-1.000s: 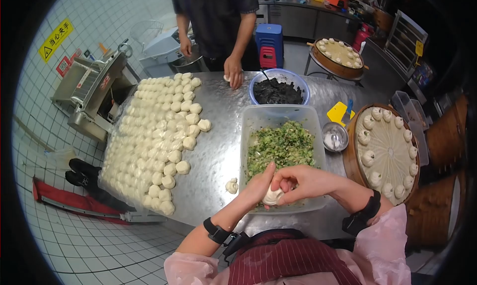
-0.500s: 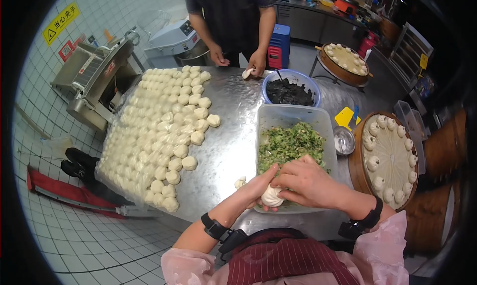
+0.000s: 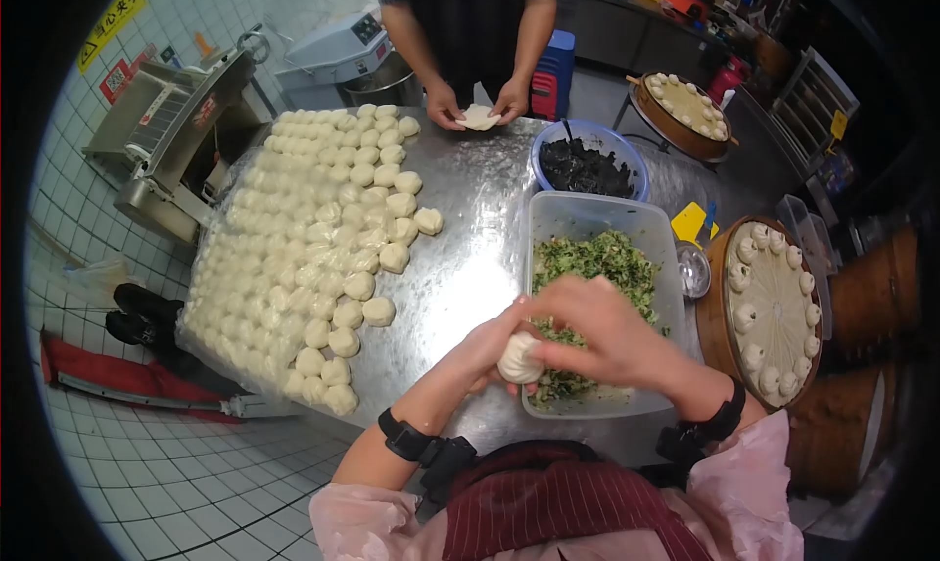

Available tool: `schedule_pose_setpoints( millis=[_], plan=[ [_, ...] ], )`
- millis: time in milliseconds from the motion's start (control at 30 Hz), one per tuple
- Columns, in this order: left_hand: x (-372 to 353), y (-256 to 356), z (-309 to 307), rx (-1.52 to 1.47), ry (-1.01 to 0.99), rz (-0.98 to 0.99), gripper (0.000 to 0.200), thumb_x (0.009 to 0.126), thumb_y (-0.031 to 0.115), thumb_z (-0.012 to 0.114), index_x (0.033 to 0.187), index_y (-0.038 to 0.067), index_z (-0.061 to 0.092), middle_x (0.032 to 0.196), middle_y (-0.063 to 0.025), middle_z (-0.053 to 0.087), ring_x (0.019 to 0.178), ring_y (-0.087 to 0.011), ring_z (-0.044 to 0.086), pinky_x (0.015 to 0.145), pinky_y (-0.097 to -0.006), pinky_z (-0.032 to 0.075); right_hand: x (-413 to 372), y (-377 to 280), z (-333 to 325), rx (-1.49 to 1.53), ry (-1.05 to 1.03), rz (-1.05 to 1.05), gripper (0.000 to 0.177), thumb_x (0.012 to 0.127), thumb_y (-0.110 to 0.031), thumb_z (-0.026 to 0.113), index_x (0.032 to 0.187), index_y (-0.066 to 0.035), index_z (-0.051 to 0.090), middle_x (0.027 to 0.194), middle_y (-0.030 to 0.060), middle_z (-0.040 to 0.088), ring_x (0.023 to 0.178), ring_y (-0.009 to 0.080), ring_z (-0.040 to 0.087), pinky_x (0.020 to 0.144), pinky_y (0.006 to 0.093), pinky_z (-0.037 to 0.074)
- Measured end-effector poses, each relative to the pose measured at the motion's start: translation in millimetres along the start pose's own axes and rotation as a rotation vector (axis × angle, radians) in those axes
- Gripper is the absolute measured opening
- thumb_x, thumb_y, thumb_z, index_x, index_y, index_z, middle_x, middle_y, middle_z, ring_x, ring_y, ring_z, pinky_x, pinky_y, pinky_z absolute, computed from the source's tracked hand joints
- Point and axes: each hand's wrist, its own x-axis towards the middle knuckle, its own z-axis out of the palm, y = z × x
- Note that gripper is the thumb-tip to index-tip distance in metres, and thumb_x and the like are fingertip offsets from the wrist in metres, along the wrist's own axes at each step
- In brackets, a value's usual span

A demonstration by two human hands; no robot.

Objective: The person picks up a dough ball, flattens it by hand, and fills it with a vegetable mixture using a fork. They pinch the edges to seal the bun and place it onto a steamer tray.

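Observation:
A pleated white bun is cupped in my left hand, in front of the plastic tub's near left corner. My right hand is closed at the bun's top and right side, with the thumb against the dough and the fingers slightly blurred. Chopped green filling fills much of the clear tub beyond and under my right hand. Both wrists wear black bands.
Rows of dough balls, partly under plastic film, cover the table's left side. Across it, a co-worker's hands hold a flat dough wrapper. A bowl of dark filling, a metal bowl and bun-filled steamers stand rightward.
My hands and the bun shift slightly left in view, and the bun tilts. The co-worker now spreads a wrapper between both hands. The whole view has swung a little.

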Motion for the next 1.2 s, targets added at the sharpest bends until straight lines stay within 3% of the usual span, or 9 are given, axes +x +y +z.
schedule_pose_setpoints(
  millis=[67, 167, 233, 533, 833, 867, 933, 1033, 1200],
  plan=[
    [0, -6, -19, -0.072, 0.012, 0.032, 0.064, 0.097, 0.054, 0.020, 0.103, 0.003, 0.058, 0.068, -0.0098, 0.063, 0.055, -0.0203, 0.065, 0.038, -0.0243, 0.046, 6, 4, -2, 0.247, 0.096, 0.387, 0.016, 0.080, -0.022, 0.064, 0.088, -0.010, 0.060, 0.085, 0.0033, 0.058, 0.077, 0.0211, 0.058, 0.071, 0.0346, 0.041],
    [-8, -15, -32, -0.256, 0.003, 0.164, 0.067, 0.096, 0.055, 0.018, 0.109, 0.002, 0.056, 0.074, -0.0105, 0.064, 0.064, -0.0206, 0.066, 0.043, -0.0248, 0.048, -34, 58, 48, -0.282, -0.243, 0.306, 0.018, 0.079, -0.022, 0.064, 0.091, -0.009, 0.061, 0.087, 0.0062, 0.060, 0.079, 0.0237, 0.060, 0.070, 0.0373, 0.044],
    [-6, -22, -41, -0.258, 0.002, 0.177, 0.069, 0.096, 0.056, 0.017, 0.112, 0.002, 0.056, 0.078, -0.0107, 0.064, 0.069, -0.0215, 0.067, 0.046, -0.0257, 0.049, -45, 64, 67, -0.310, -0.453, 0.329, 0.020, 0.079, -0.025, 0.065, 0.089, -0.008, 0.062, 0.086, 0.0091, 0.061, 0.080, 0.0251, 0.061, 0.071, 0.0378, 0.045],
    [1, -32, -43, -0.367, -0.106, 0.235, 0.069, 0.096, 0.056, 0.018, 0.107, 0.000, 0.056, 0.077, -0.0131, 0.065, 0.066, -0.0235, 0.067, 0.042, -0.0263, 0.048, -56, 86, 123, -0.419, -0.560, 0.276, 0.014, 0.077, -0.016, 0.052, 0.075, -0.009, 0.064, 0.077, 0.0079, 0.063, 0.077, 0.0243, 0.063, 0.075, 0.0392, 0.044],
    [3, -33, -25, -0.329, -0.113, 0.254, 0.069, 0.096, 0.056, 0.018, 0.104, 0.000, 0.057, 0.077, -0.0131, 0.065, 0.066, -0.0235, 0.067, 0.043, -0.0275, 0.049, -48, 90, 110, -0.436, -0.592, 0.328, 0.012, 0.073, -0.018, 0.058, 0.072, -0.007, 0.065, 0.078, 0.0080, 0.066, 0.076, 0.0247, 0.064, 0.071, 0.0385, 0.046],
    [2, -32, -22, -0.312, -0.098, 0.271, 0.068, 0.096, 0.056, 0.018, 0.104, 0.000, 0.057, 0.077, -0.0129, 0.065, 0.066, -0.0235, 0.067, 0.043, -0.0279, 0.049, -44, 88, 97, -0.433, -0.581, 0.320, 0.012, 0.073, -0.018, 0.058, 0.072, -0.007, 0.065, 0.078, 0.0080, 0.066, 0.076, 0.0247, 0.064, 0.071, 0.0385, 0.046],
    [-1, -31, -14, -0.288, -0.028, 0.271, 0.066, 0.097, 0.054, 0.019, 0.103, 0.000, 0.057, 0.077, -0.0130, 0.065, 0.067, -0.0234, 0.067, 0.044, -0.0279, 0.050, -40, 76, 62, 0.001, -0.142, 0.557, 0.013, 0.073, -0.015, 0.062, 0.076, -0.003, 0.066, 0.076, 0.0078, 0.066, 0.068, 0.0208, 0.064, 0.062, 0.0342, 0.048],
    [2, -27, 3, -0.227, 0.102, 0.275, 0.063, 0.098, 0.051, 0.021, 0.101, 0.000, 0.057, 0.077, -0.0132, 0.065, 0.067, -0.0231, 0.067, 0.046, -0.0283, 0.052, -40, 49, 21, 0.377, 0.061, 0.615, 0.013, 0.074, -0.012, 0.065, 0.080, -0.001, 0.065, 0.072, 0.0069, 0.064, 0.062, 0.0154, 0.060, 0.056, 0.0286, 0.048],
    [12, -24, 32, -0.161, 0.159, 0.259, 0.056, 0.099, 0.049, 0.025, 0.098, 0.002, 0.056, 0.082, -0.0118, 0.063, 0.067, -0.0220, 0.067, 0.048, -0.0306, 0.054, -49, 0, -22, 0.319, 0.126, 0.430, 0.010, 0.076, -0.011, 0.066, 0.083, -0.006, 0.064, 0.073, 0.0051, 0.061, 0.063, 0.0160, 0.059, 0.057, 0.0298, 0.045]
  ],
)
